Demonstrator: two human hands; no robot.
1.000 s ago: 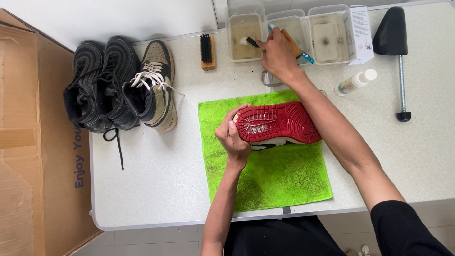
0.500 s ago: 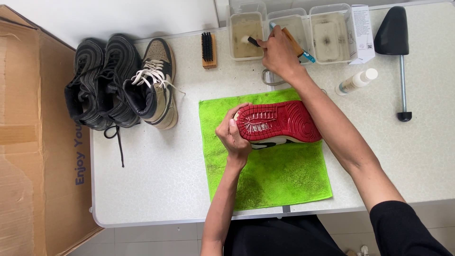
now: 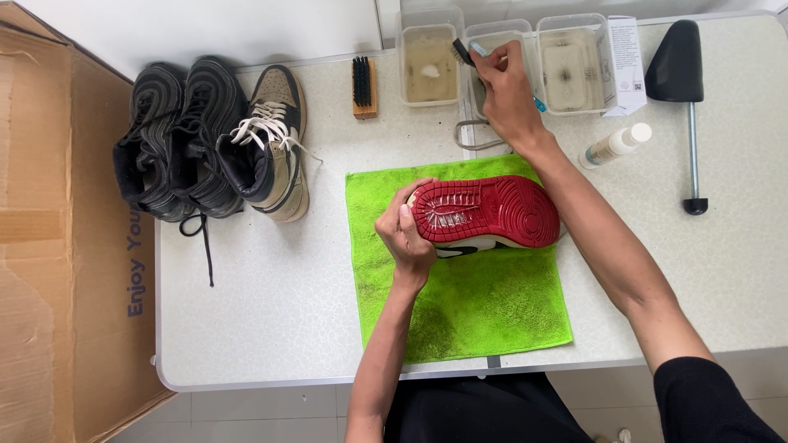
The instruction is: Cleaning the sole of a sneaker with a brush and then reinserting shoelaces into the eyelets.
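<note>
- On the green microfibre cloth [image 3: 468, 303] at the table's near edge: your left hand [image 3: 405, 232] is clamped on the end of the red-soled sneaker [image 3: 484, 212], which lies sole up, long axis across you, free end pointing right.
- At the far edge, over the middle clear tub [image 3: 492, 57]: your right hand [image 3: 506, 92] is closed around a small dark-bristled brush [image 3: 461, 52], bristle end up and left, at the gap between the middle tub and the left tub [image 3: 428, 56].
- Key relation: the sole lies straight toward you from the brush hand, well apart from it; your left hand is already on it.
- Beside: wooden brush [image 3: 362, 87], third tub [image 3: 571, 56], white bottle [image 3: 614, 145], black shoe tree [image 3: 681, 90].
- Left: three more shoes [image 3: 209, 139], cardboard box [image 3: 57, 246].
</note>
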